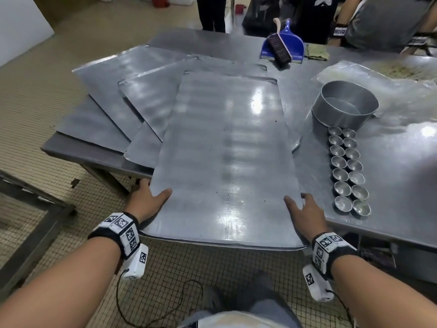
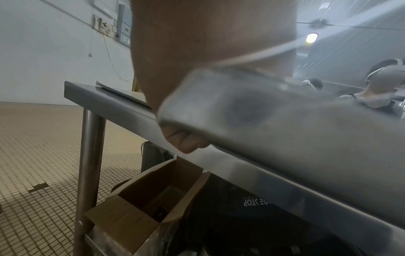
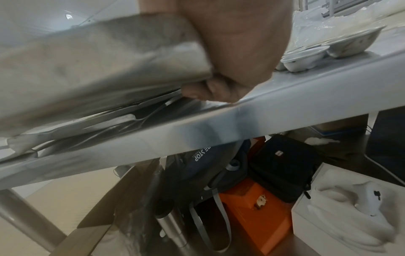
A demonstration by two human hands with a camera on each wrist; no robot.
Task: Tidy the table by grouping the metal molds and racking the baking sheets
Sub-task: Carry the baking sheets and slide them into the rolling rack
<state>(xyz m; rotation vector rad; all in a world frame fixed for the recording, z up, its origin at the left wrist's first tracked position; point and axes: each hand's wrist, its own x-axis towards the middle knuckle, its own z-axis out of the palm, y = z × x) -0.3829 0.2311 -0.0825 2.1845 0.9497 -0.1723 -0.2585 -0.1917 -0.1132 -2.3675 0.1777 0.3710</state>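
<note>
**Steel sheet held at both near corners**

Steel everywhere: the top baking sheet (image 1: 224, 150) is lying lengthwise over the near edge of the metal table (image 1: 390, 166), its near end jutting out past the table rim above the tiled floor (image 1: 30, 95). The left hand (image 1: 144, 200) is gripping its near left corner, thumb lying on the upper face and fingers (image 2: 186, 141) curling underneath. The right hand (image 1: 305, 214) is gripping the near right corner the same way, thumb on top, fingers (image 3: 210, 91) tucking under the rim. The near end is sitting raised above the sheets below, as the right wrist view shows.

Beneath and to the left, more baking sheets (image 1: 123, 74) are lying fanned out in an overlapping pile, some overhanging the table's left edge. To the right, small metal molds (image 1: 347, 171) are standing in two neat rows, touching one another, and a round cake tin (image 1: 345, 105) is sitting just beyond the far end of the rows. A blue dustpan (image 1: 283, 43) with a brush (image 1: 280, 47) resting in it is lying at the far side. Under the table are a cardboard box (image 2: 140, 207) and an orange case (image 3: 256, 216).
</note>
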